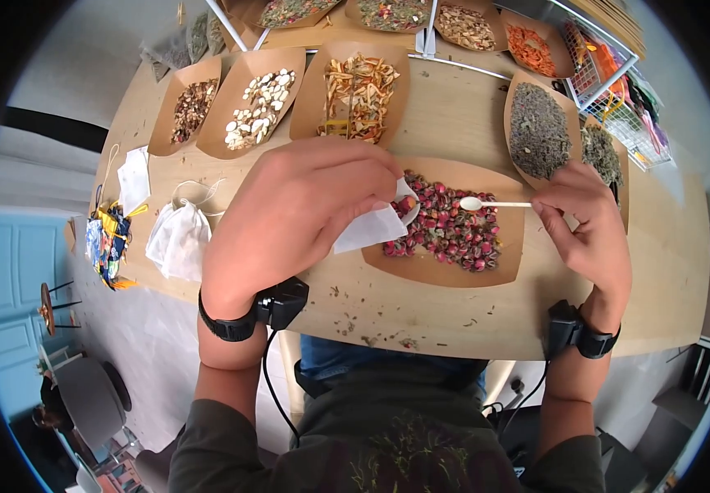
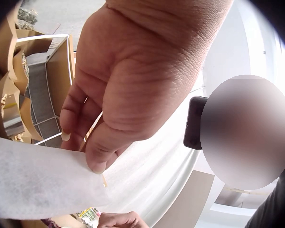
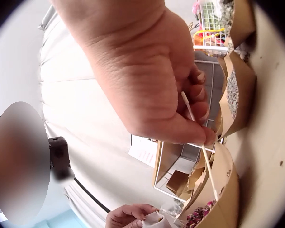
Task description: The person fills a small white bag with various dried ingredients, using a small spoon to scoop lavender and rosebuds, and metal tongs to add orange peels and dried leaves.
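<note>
A small white cloth pouch (image 1: 371, 228) hangs at the fingertips of my left hand (image 1: 297, 193), which pinches it by the rim. Its mouth faces right, and a bit of reddish and tan filling shows inside. My right hand (image 1: 589, 218) pinches a thin pale spoon (image 1: 499, 204) by its handle. The spoon's bowl overlaps the dried rosebuds (image 1: 445, 230) in the head view. Those buds lie in a brown paper tray (image 1: 513, 242) in front of me. In the right wrist view the handle (image 3: 189, 108) passes between thumb and fingers.
Brown trays of dried flowers (image 1: 363, 90), white slices (image 1: 258, 107) and grey-green herbs (image 1: 540, 127) ring the rosebud tray. White drawstring pouches (image 1: 178, 238) and patterned sachets (image 1: 108, 242) lie at left. A wire basket (image 1: 618, 107) stands back right. Crumbs dot the front edge.
</note>
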The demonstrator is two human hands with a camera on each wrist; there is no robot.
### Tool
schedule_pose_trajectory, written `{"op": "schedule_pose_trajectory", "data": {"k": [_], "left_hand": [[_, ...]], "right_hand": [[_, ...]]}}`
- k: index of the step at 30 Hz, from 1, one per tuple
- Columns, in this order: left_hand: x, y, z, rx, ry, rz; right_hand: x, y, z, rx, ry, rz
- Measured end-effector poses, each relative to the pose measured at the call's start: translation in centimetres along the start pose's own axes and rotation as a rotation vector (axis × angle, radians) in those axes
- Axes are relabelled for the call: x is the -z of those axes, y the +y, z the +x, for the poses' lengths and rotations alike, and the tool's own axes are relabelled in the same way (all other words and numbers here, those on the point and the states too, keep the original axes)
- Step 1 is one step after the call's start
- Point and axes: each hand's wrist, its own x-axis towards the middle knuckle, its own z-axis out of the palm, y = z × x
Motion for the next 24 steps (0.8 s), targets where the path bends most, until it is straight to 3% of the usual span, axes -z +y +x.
{"op": "schedule_pose_trajectory", "data": {"k": [4, 16, 24], "left_hand": [[-0.1, 0.0, 0.0, -0.004, -0.017, 0.011], [-0.2, -0.1, -0.1, -0.021, -0.022, 0.019], [-0.2, -0.3, -0.2, -0.025, -0.025, 0.008]], "right_hand": [[0.4, -0.3, -0.1, 0.014, -0.111, 0.015], [-2.6, -0.1, 0.5, 0.068, -0.112, 0.101], [-3.1, -0.3, 0.7, 0.011, -0.137, 0.199]]}}
